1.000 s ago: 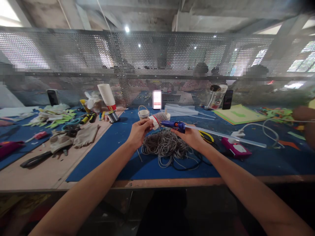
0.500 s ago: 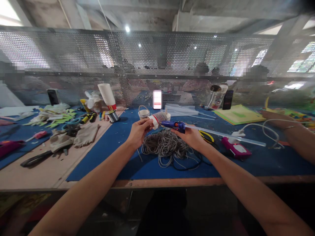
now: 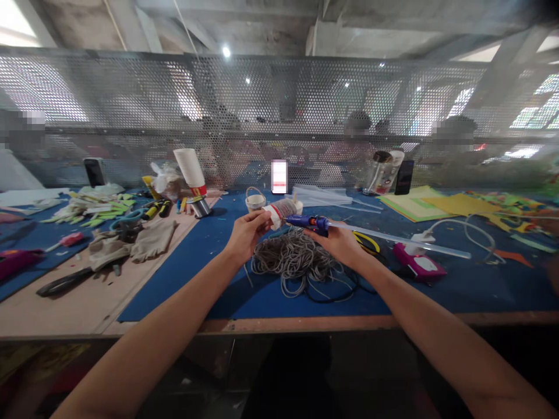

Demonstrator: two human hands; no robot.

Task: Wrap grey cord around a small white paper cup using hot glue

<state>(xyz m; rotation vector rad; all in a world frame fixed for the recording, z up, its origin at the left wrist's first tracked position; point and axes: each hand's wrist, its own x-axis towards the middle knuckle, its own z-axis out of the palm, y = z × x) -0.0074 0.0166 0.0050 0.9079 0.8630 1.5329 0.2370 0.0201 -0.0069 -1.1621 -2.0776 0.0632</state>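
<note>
My left hand (image 3: 245, 235) grips a paper cup (image 3: 279, 213) by its white and red end; the cup lies tilted sideways, its far part wrapped in grey cord. In my right hand (image 3: 343, 241) is a blue hot glue gun (image 3: 308, 222), its nozzle at the cup's side, touching or very close. A long clear glue stick (image 3: 402, 240) sticks out of the gun's back toward the right. Below both hands lies a tangled heap of grey cord (image 3: 297, 262) on the blue mat. Just behind the cup stands a small white basket (image 3: 255, 201) with a loop handle.
A purple power socket (image 3: 419, 263) with a white plug sits to the right. Stacked paper cups (image 3: 190, 169), gloves (image 3: 152, 240) and a black-handled tool (image 3: 65, 282) are on the left. A phone (image 3: 279, 176), clear glue sticks (image 3: 323, 196) and coloured sheets (image 3: 414, 205) lie farther back.
My hands, the cup and the glue gun have hardly moved. At the right, another person's arm has drawn back from the coloured sheets, and a yellow sheet now shows there.
</note>
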